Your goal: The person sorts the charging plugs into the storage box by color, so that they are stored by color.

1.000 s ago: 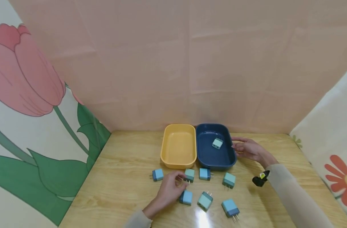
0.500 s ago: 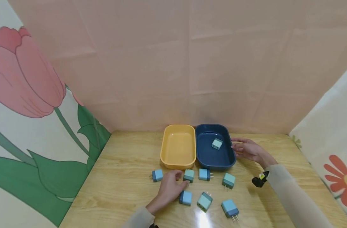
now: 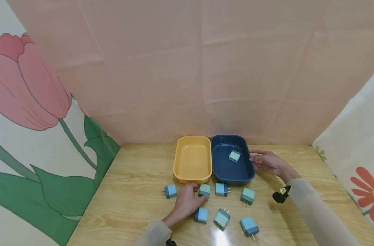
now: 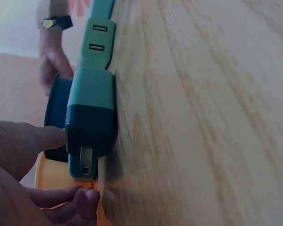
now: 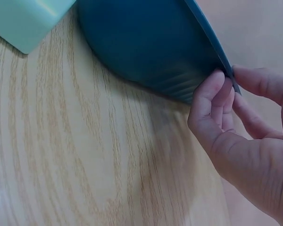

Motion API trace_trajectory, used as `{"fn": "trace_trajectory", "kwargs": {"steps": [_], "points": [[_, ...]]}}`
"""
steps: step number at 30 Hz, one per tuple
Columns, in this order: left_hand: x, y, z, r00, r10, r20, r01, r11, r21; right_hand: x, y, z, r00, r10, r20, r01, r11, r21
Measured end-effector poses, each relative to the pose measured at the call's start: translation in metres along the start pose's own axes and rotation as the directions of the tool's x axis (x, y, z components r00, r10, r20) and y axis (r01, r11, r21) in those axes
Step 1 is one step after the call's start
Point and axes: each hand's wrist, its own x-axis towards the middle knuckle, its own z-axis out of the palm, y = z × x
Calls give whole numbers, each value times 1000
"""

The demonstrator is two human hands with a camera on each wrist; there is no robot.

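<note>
My left hand (image 3: 188,199) is spread around a two-tone green plug charger (image 3: 204,190) in front of the yellow tray (image 3: 176,171). In the left wrist view, the thumb (image 4: 49,137) lies close beside a green charger (image 4: 90,94); contact is unclear, and the other fingers are apart from the thumb. At the right, my right hand (image 3: 271,163) rests at the outer side of the navy tray (image 3: 219,174), fingertips touching its rim and wall, as the right wrist view shows. One pale green charger (image 3: 234,156) lies inside this tray.
Several other chargers lie loose on the wooden table (image 3: 128,198), among them a blue one (image 3: 170,190) to the left, another blue one (image 3: 249,225) at the front and a green one (image 3: 247,195). The two trays stand side by side against the pink backdrop (image 3: 162,85).
My left hand has shifted slightly right, and its thumb and fingers have parted, the thumb now near the charger's front. My right hand stays at the navy tray.
</note>
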Motion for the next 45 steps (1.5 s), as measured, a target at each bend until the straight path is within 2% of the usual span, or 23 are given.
{"fn": "trace_trajectory", "kwargs": {"steps": [3, 9, 20, 27, 30, 34, 39, 45], "points": [[0, -1, 3, 1000, 15, -16, -15, 1000, 18, 0, 0, 0, 1000, 0, 1, 0, 1000, 1], [2, -2, 9, 1000, 2, -30, -1, 1000, 17, -1, 1, 3, 1000, -3, 5, 3, 1000, 8], [5, 2, 10, 999, 9, -31, -9, 1000, 15, -2, 1, 0, 1000, -7, -2, 7, 1000, 5], [2, -1, 11, 999, -22, -40, 22, 1000, 18, 0, 4, 0, 1000, -17, 13, 16, 999, 45], [2, -1, 11, 999, -6, -44, 7, 1000, 18, -1, 3, 1, 1000, -21, 11, 21, 999, 47], [1, -2, 7, 1000, 20, -23, -21, 1000, -20, -2, 2, 2, 1000, -18, 0, 18, 999, 50], [-2, -6, -1, 999, 23, 44, -20, 997, -73, -3, 3, 1, 1000, -14, 11, 14, 998, 68], [-6, -12, -8, 995, 55, 80, -49, 996, -80, -2, 4, 1, 1000, -15, 10, 14, 997, 79]]}}
